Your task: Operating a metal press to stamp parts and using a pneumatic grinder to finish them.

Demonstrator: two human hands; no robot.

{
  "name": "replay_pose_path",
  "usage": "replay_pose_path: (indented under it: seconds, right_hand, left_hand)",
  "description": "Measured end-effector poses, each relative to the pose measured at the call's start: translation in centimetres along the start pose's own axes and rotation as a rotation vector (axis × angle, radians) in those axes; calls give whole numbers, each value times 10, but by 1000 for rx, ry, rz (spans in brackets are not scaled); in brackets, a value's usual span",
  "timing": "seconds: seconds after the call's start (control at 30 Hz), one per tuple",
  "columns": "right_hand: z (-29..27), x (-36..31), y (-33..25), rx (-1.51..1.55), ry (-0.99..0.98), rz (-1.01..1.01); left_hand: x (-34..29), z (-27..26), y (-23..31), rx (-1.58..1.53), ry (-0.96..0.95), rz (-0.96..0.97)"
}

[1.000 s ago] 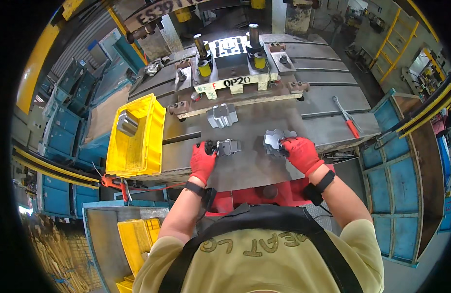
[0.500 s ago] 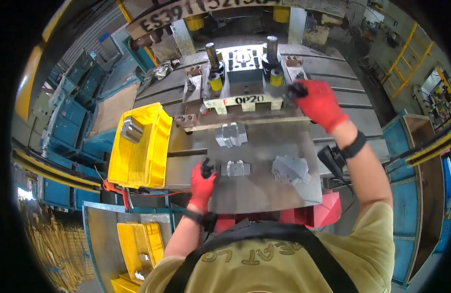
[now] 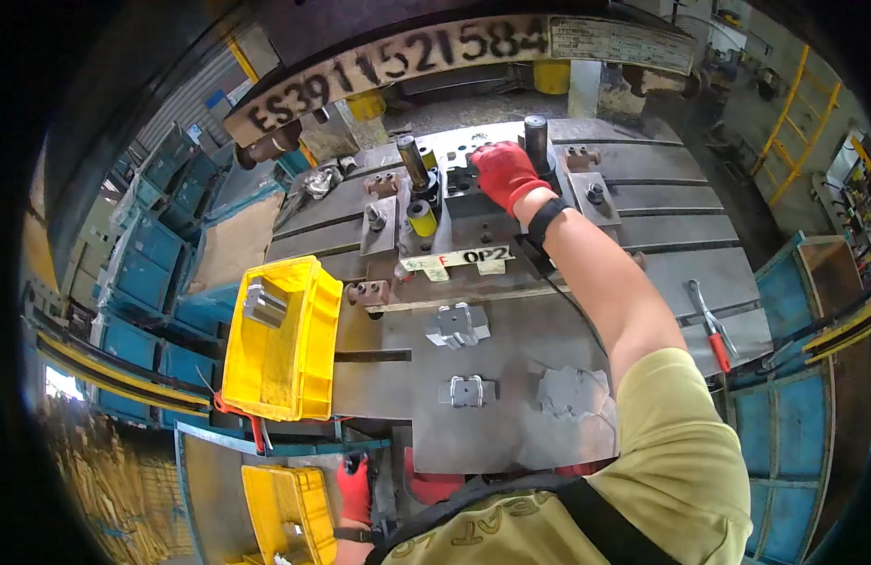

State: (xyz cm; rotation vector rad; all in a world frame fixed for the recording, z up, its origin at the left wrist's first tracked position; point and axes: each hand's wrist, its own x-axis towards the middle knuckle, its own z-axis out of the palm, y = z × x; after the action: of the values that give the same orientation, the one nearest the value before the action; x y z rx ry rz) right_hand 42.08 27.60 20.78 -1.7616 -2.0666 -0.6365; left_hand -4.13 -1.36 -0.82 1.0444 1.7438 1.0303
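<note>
Die (image 3: 465,209) sat on the bed (image 3: 652,196) beneath our right hand (image 3: 504,174); we could not tell what that or our left hand (image 3: 354,485) gripped, and judged the die heavy, rigid, possibly slick, best held by its lower edges.

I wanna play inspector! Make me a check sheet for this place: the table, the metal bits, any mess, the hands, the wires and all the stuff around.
Surface: grey metal plate in front of the die.
Job's things: folded grey part, smaller grey part and flatter grey part, apart on the plate; another grey part in the yellow bin.
Clutter: red-handled tool at the right.
Hands: red-gloved right hand at the die; red-gloved left hand low, near a lower yellow bin. Can't tell if either holds anything.
Cables: dark cable beside the right forearm.
Surroundings: blue crates left, yellow ladder far right.
</note>
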Motion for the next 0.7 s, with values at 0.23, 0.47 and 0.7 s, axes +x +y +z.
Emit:
replay_pose_path:
  seconds: [0.23, 0.47, 0.7]
  right_hand:
    - [-12, -14, 1, 13, -338, -34]
    - [-109, -126, 3, 353, -122, -25]
    - [-171, -344, 50, 344, -565, 947]
  left_hand:
    - [-30, 18, -7, 157, -306, -229]
    - [0, 6, -142, -34, -855, -152]
    - [-5, 70, -68, 305, -972, 151]
